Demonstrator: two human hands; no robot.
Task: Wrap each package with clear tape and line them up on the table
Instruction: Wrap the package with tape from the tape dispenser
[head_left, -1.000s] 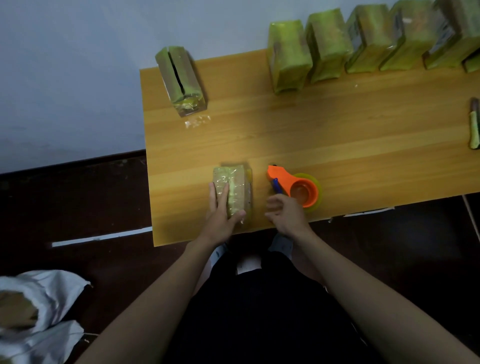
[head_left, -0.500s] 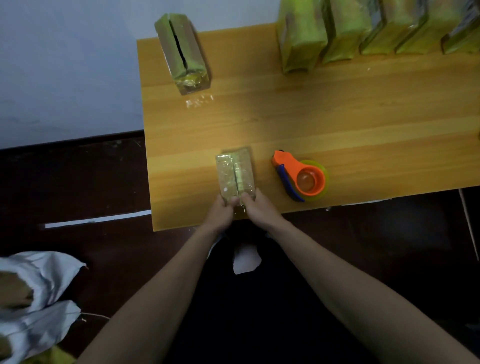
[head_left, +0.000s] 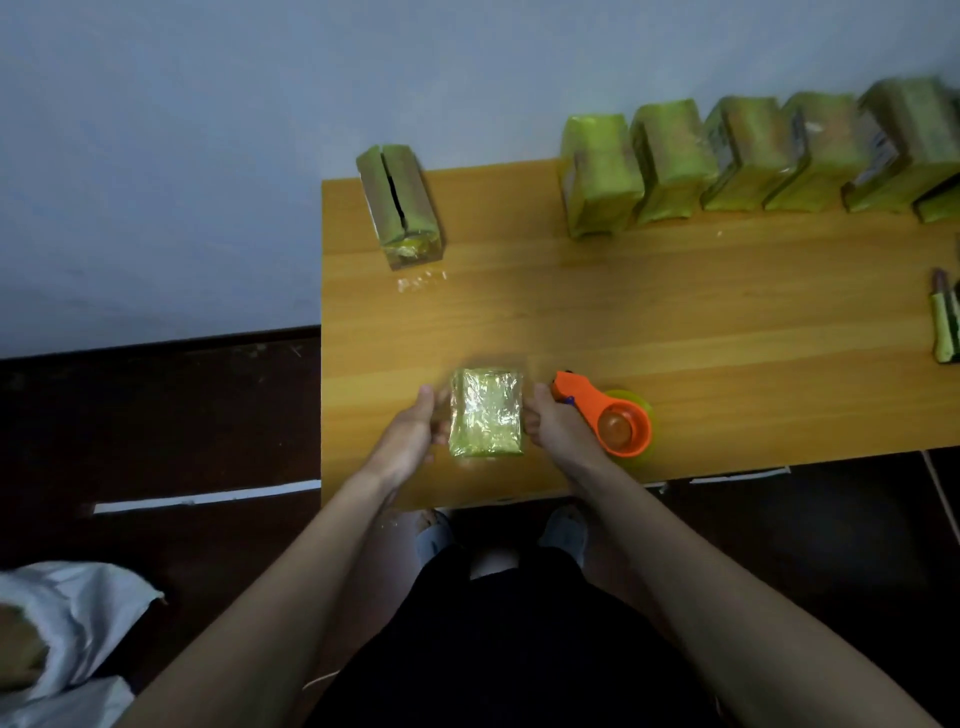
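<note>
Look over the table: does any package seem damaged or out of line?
Yes. The lone package at the far left corner stands apart from the row and has a dark split down its top.

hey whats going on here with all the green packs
A person is taping up green packages at a wooden table. Both hands hold one package near the front edge, the left hand on its left side and the right hand on its right; its top shines with clear tape. The orange tape dispenser lies on the table just right of the right hand. A row of packages stands along the back edge by the wall, and one package stands apart at the back left corner.
</note>
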